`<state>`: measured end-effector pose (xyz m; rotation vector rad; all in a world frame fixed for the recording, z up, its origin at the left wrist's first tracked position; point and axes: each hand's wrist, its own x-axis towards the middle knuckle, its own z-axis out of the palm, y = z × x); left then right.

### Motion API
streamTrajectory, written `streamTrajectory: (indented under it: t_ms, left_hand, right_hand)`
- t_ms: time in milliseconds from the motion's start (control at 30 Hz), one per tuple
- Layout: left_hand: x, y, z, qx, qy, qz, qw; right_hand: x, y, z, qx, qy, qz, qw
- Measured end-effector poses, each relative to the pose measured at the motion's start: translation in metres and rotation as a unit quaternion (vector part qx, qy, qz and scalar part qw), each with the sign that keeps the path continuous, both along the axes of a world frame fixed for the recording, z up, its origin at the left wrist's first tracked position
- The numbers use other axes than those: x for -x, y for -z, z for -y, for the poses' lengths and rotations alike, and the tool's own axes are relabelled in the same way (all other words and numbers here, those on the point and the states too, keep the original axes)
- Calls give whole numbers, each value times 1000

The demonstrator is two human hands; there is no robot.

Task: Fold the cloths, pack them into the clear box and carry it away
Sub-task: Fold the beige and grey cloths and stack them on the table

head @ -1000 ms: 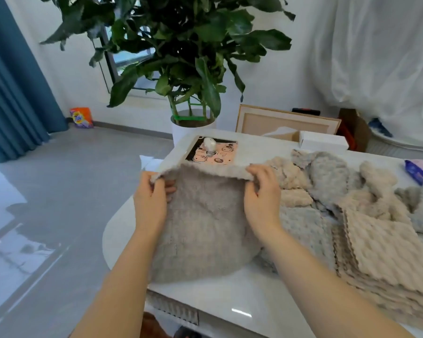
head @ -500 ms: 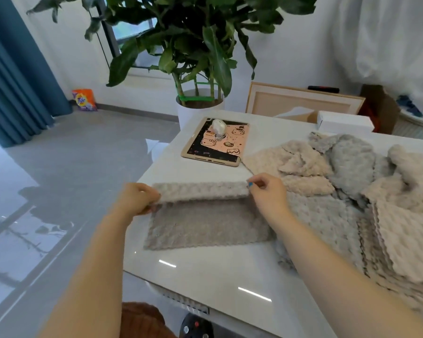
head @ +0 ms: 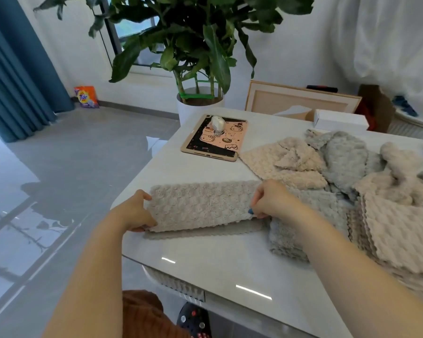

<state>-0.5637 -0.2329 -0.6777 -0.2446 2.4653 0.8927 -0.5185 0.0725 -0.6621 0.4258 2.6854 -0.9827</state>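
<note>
The white worktop point(head: 205, 264) holds it all. A big heap of fluffy cloths point(head: 340, 162) lies on its right side, with a neat stack point(head: 401, 230) at the front. One grey cloth point(head: 200, 206) lies folded in half near the left edge. The left hand point(head: 132, 213) pinches its left end with curled fingers point(head: 144, 195). The right hand point(head: 271, 201) pinches its right end. A pink tablet point(head: 214, 139) lies behind the cloth.

Folded cloth point(head: 200, 206) flat on the table point(head: 205, 264) near the front left corner, left hand point(head: 134, 213) at its left end, right hand point(head: 271, 201) at its right end. Behind it, tablet point(head: 215, 142) with a small gadget point(head: 217, 123) sitting on top. Loose heap of cloths point(head: 340, 162) off to the right, neat stack point(head: 401, 235) just in front of that heap. Potted plant point(head: 200, 103) on the floor behind the table.
</note>
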Motion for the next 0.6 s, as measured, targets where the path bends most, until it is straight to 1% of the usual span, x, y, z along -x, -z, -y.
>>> streamTrajectory:
  t_ms: [67,133,200,267,333,433,500,600]
  left_hand:
    - [-4,-2,1,5,1,16,1000]
    - [-7,-3,-3,29,16,29,999]
    - [-8,-3,-9,52,27,28,998]
    - [-9,-2,-11,61,18,21,998]
    - [-5,3,-12,75,-11,-2,997]
    - [8,14,-13,128,-55,-67,988]
    - [15,21,-15,146,-58,-98,983]
    - [24,30,-17,155,-46,-121,979]
  right_hand:
    - [-5,2,5,-71,-45,12,996]
    - [-10,6,10,-120,-83,33,989]
    - [-14,10,12,-141,-98,37,984]
    - [-15,10,13,-140,-103,29,984]
    - [-15,8,14,-148,-106,17,983]
    - [-18,2,20,-185,-108,6,977]
    - [-19,-1,27,-222,-118,20,968]
    - [-23,-2,34,-263,-155,54,951]
